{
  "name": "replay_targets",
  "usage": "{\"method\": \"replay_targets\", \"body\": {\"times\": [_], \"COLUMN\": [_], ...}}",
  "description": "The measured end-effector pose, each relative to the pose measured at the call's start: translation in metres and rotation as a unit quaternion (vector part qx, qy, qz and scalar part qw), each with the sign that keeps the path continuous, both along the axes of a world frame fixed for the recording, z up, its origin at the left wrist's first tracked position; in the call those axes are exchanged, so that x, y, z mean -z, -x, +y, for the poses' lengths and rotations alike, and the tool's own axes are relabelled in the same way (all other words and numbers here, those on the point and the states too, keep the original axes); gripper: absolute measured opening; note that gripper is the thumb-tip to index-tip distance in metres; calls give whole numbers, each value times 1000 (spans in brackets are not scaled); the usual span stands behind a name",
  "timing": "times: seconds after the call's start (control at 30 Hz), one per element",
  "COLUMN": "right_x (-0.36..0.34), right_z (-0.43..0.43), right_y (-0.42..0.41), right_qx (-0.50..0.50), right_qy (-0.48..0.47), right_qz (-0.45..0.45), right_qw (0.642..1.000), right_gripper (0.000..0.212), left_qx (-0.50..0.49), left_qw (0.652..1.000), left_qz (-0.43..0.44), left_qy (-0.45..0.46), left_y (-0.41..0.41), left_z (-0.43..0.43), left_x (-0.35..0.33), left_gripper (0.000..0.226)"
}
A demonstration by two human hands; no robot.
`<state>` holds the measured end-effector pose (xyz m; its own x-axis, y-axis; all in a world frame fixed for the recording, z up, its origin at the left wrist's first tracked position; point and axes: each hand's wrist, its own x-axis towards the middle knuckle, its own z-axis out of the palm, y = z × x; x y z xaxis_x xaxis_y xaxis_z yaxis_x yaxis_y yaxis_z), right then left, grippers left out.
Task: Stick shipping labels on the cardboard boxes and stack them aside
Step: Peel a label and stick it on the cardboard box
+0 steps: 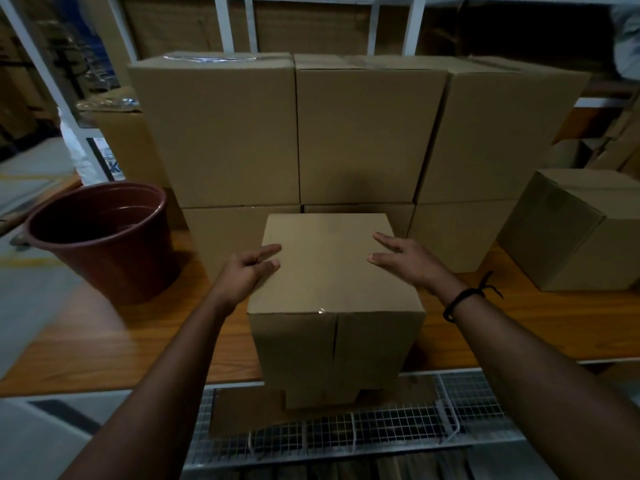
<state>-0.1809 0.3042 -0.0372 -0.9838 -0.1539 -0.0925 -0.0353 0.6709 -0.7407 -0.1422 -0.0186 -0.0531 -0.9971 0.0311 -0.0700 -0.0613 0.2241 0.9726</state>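
- Cardboard box (pixel 329 268) stands at the front edge of a wooden table (pixel 138 341), seam side toward us and plain top up, between a person's two bare hands. We see no shipping label on it, nor one anywhere in view.
- We judge the chief risk to be a tip toward us. The box's near bottom seems to reach past the table's front edge, above a wire mesh shelf (pixel 450 410), and a pull from the top alone could rock it off.
- We also see a slip risk. Both hands lie high on a smooth top with nothing curled round a side, so a lift from here would have little purchase.
- A careless swing to the left could strike the brown bucket (pixel 104 233) nearby. A push back would jam the box against the stacked boxes (pixel 301 133) close behind it.
- Left hand (pixel 247 270) sits at the top's left edge. Its fingers (pixel 270 250) are loosely curled, with the forefinger stretched over the cardboard, and it holds nothing.
- Right hand (pixel 408 259), a black cord (pixel 460 301) on its wrist, spreads over the top's right side with its fingers (pixel 386 241) straight and pointing inward. It holds nothing either.
- We cannot tell whether either palm presses the cardboard or hangs just above it.
- The box's bare middle lies between the two sets of fingertips, which are apart from each other.
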Motion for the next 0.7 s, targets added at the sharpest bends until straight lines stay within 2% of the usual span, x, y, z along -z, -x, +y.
{"method": "replay_targets", "body": {"times": [0.2, 0.3, 0.43, 0.6, 0.7], "right_x": [2, -2, -7, 13, 20], "right_z": [0, 2, 8, 6, 2], "right_y": [-9, -22, -65, -109, -106], "right_qx": [-8, -8, 4, -63, -34], "right_qy": [8, -10, -45, -190, -191], "right_qz": [12, 38, 62, 127, 155], "right_qw": [1000, 999, 997, 971, 969], "right_gripper": [70, 63, 72, 82, 76], "left_qx": [-22, 5, 89, 80, 63], "left_qw": [998, 997, 991, 994, 993], "left_qz": [-2, -3, 8, 14, 8], "left_qy": [-62, -83, -98, -78, -96], "left_y": [-13, -25, -39, -36, -37], "left_z": [4, -1, -15, -9, -2], "left_x": [-1, 4, 21, 21, 17], "left_gripper": [31, 32, 69, 47, 41]}}
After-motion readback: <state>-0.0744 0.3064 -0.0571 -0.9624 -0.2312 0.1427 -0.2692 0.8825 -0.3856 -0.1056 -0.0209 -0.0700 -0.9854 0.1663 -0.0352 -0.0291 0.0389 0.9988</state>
